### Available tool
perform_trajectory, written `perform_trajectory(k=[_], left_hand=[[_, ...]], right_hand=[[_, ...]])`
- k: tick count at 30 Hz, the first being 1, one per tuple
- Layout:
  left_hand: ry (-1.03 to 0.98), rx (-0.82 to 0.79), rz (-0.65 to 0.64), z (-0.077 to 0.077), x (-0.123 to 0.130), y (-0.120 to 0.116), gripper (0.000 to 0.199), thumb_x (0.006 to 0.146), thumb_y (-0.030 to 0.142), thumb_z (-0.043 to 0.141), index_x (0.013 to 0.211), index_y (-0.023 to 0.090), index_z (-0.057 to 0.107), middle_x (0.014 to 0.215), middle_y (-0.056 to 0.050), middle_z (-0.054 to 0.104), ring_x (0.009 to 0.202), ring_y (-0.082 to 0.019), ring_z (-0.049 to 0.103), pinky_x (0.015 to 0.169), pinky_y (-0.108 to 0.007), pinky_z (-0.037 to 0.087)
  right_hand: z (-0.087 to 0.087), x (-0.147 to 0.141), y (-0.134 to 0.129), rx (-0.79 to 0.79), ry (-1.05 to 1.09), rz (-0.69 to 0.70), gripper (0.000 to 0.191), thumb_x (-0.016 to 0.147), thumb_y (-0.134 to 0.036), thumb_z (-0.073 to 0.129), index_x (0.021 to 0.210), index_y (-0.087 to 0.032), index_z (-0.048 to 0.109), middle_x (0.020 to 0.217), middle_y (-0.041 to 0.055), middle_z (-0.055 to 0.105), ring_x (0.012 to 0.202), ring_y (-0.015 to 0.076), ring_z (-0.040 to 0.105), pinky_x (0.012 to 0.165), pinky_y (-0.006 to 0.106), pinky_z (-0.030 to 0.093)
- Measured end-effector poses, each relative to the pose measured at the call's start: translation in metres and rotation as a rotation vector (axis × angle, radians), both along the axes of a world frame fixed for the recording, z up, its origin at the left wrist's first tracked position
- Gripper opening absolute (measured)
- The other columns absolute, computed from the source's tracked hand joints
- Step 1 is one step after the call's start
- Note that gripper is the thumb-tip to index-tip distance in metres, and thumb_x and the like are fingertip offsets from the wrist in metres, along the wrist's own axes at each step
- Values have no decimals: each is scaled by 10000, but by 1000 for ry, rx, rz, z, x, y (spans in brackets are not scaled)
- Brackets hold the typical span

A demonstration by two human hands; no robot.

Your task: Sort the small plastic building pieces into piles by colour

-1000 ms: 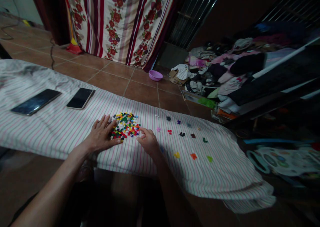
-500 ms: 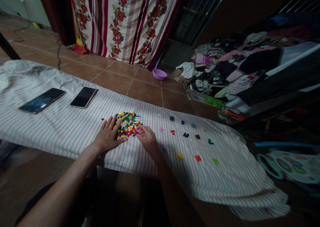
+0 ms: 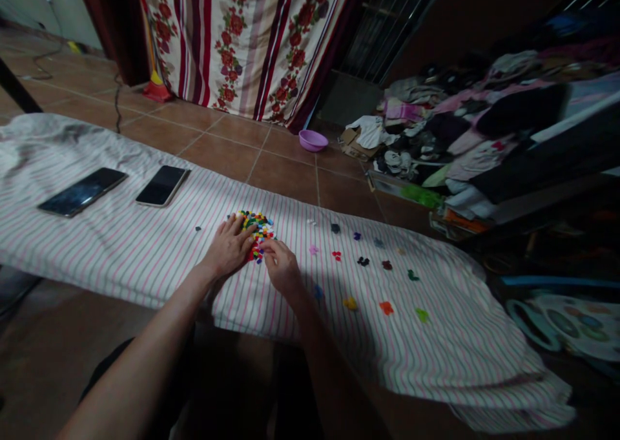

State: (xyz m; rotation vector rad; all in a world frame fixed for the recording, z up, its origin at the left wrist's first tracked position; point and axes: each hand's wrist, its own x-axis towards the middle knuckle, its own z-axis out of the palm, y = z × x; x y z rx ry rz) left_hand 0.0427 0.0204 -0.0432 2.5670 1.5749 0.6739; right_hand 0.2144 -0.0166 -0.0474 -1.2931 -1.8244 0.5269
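"How's your light?"
"Dim. I get one pale patch on the cloth (image 3: 290, 215) beside the pile (image 3: 263, 225), a glint on the left phone (image 3: 83, 192), and shadow across the near side."
"Sharpness?"
"Soft; the far-right clothes (image 3: 520, 109) look murky and stretched to me."

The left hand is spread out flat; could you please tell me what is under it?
Small mixed-colour pieces show beside the left hand, lying on the striped cloth. Whatever lies directly beneath the hand is hidden.
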Motion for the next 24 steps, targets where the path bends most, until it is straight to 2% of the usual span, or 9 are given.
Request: perform_trajectory(k=[4,9,17,20,24], left_hand=[[28,-56,-3,9,12,-2,426,929,319,358,1291,261,575,1481,-99,437,1401,-312,333,1092,-539,327],[-1,-87,-46,10,14,1,391,917,309,393,1239,269,611,1413,-74,523,1370,-285,376,1098,-535,322],[-70,-73,-103,3,-4,5,350,898,259,414,1141,250,666,1313,-68,597,1326,-264,427,1078,-496,387],[-61,-59,-134,1,-12,3,311,881,244,439,1053,241,698,1284,-69,611,1322,-267,433,1081,-503,390],[-46,-42,-172,0,-21,-2,313,872,219,439,1042,225,703,1284,-72,612,1319,-258,441,1105,-499,372]], right_hand=[[1,-1,-3,68,-33,-7,240,807,-95,471,895,-210,661,969,75,609,974,194,592,900,352,524],[3,-1,-6,86,-111,56,145,798,-131,592,888,-204,679,966,72,578,952,196,582,921,367,505],[4,-6,-10,97,-210,52,114,813,-130,595,869,-214,648,951,62,568,924,198,572,873,363,504],[2,-8,-11,123,-225,47,131,809,-102,552,861,-200,621,915,64,565,931,206,560,879,366,494],[1,-10,-12,135,-224,44,155,790,-86,511,854,-197,597,895,63,560,925,210,551,880,368,484]])
